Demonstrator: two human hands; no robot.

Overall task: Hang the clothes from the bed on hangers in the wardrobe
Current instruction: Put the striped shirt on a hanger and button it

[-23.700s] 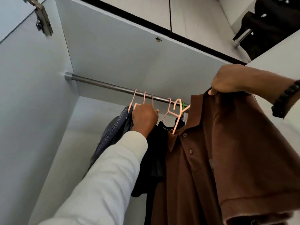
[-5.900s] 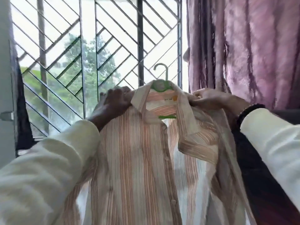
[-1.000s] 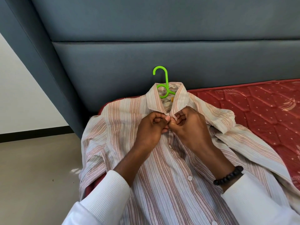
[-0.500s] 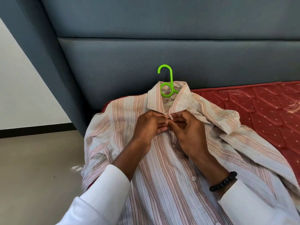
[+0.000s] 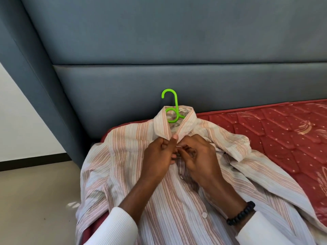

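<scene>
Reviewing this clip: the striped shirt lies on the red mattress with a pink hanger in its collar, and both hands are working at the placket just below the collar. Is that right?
Not quite: the hanger is green, not pink, as the head view shows. The rest holds: the striped shirt lies on the red mattress, and the left hand and right hand pinch the placket just below the collar.

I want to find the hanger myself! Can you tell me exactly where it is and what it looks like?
Find the big grey headboard behind the red mattress. A striped shirt lies there, and the hanger pokes out of its collar. Its hook is bright green, the only green thing here.
</scene>
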